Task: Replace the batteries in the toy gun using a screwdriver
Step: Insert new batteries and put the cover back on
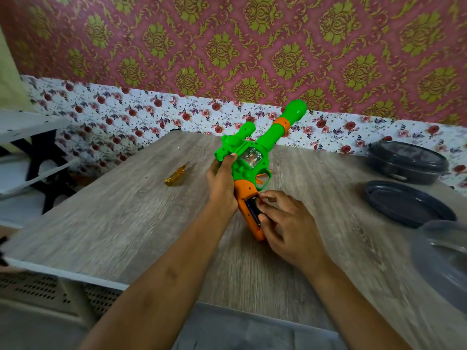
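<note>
A green toy gun [255, 152] with an orange grip [246, 193] stands tilted over the wooden table [126, 218], barrel pointing up and away. My left hand [222, 180] grips the gun's body from the left. The battery compartment [252, 210] in the orange grip lies open and dark, with a battery showing inside. My right hand [285, 226] has its fingertips curled at that opening, pinching at the battery. A yellow screwdriver [175, 176] lies on the table to the left of the gun, touched by neither hand.
A dark grey lidded container [406, 162] sits at the back right, with a dark lid [409, 202] in front of it. A clear-grey bowl [444, 258] sits at the right edge. A white shelf [27, 147] stands left of the table.
</note>
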The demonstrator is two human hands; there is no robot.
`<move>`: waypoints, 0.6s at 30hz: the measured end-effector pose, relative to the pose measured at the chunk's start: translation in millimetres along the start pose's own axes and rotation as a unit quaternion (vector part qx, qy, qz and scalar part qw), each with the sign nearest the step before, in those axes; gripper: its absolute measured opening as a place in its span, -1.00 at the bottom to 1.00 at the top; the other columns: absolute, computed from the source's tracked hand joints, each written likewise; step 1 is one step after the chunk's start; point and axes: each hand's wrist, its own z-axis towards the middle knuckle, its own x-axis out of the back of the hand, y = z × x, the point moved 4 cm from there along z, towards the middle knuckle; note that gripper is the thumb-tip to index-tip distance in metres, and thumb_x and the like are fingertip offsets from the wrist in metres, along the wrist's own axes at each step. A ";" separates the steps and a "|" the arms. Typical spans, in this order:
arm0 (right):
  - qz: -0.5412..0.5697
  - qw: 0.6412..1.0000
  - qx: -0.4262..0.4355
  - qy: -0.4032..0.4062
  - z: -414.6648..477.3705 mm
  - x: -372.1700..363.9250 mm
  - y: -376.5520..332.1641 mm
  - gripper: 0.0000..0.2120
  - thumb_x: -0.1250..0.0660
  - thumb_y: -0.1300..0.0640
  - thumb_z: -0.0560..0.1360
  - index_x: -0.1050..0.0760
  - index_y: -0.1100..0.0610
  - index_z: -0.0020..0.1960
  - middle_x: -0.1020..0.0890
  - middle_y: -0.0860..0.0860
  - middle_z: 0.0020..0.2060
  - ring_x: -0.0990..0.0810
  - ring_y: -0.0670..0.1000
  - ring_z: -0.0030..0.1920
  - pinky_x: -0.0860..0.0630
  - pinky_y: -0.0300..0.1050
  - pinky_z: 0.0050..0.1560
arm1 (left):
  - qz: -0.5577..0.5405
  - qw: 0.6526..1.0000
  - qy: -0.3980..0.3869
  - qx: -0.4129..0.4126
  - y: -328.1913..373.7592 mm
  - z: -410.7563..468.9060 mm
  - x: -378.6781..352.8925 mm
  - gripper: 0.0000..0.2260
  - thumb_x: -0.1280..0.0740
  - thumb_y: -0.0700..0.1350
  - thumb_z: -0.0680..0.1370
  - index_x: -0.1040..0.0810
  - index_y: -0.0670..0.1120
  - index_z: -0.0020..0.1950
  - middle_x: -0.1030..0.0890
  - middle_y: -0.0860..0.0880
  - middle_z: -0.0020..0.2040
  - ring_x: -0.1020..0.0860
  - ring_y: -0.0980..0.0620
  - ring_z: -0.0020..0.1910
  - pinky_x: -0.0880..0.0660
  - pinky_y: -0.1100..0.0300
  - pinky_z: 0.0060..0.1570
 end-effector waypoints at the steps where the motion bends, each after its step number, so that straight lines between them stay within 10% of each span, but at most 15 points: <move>1: 0.046 0.999 -0.014 0.020 -0.2 2.8 3.3 -0.67 -0.16 0.06 0.48 -0.60 0.17 0.08 -0.56 0.04 0.11 -0.55 -0.04 0.10 -0.51 -0.13 0.05 | 0.001 1.000 -0.006 0.006 -1.1 0.6 -0.8 -0.96 -0.34 -0.24 0.51 -0.56 -0.12 -0.07 -0.62 -0.04 -0.24 -0.58 0.03 -0.34 -0.53 0.27 -0.46; 5: 0.305 0.913 -0.214 0.168 2.8 20.7 26.4 -0.69 -0.34 -0.03 0.45 -0.45 0.12 0.10 -0.53 -0.02 0.06 -0.52 -0.24 0.02 -0.43 -0.40 0.07 | 0.012 0.996 -0.074 0.038 -7.0 1.2 -7.5 -0.87 -0.35 -0.18 0.51 -0.57 -0.11 0.04 -0.66 -0.10 -0.08 -0.63 -0.01 -0.25 -0.59 0.20 -0.34; 9: 0.551 0.729 -0.406 0.026 4.1 3.1 30.9 -0.48 -0.31 -0.17 0.27 -0.47 0.06 0.16 -0.64 0.01 0.05 -0.61 -0.07 0.05 -0.52 -0.17 0.12 | 0.030 0.979 -0.199 0.039 -17.3 -10.8 -22.2 -0.67 -0.36 -0.14 0.49 -0.51 -0.13 0.24 -0.64 -0.14 0.13 -0.62 -0.14 0.05 -0.59 -0.01 0.03; 18: 0.590 0.649 -0.477 0.056 -8.1 1.5 41.5 -0.83 -0.41 0.16 0.38 -0.55 0.09 -0.04 -0.66 0.04 -0.26 -0.64 -0.07 -0.39 -0.58 -0.18 -0.39 | 0.280 0.938 -0.175 -0.111 -17.5 -15.2 -21.9 -0.75 -0.30 0.04 0.55 -0.56 -0.15 -0.03 -0.62 -0.11 -0.09 -0.59 -0.04 -0.08 -0.53 0.09 -0.07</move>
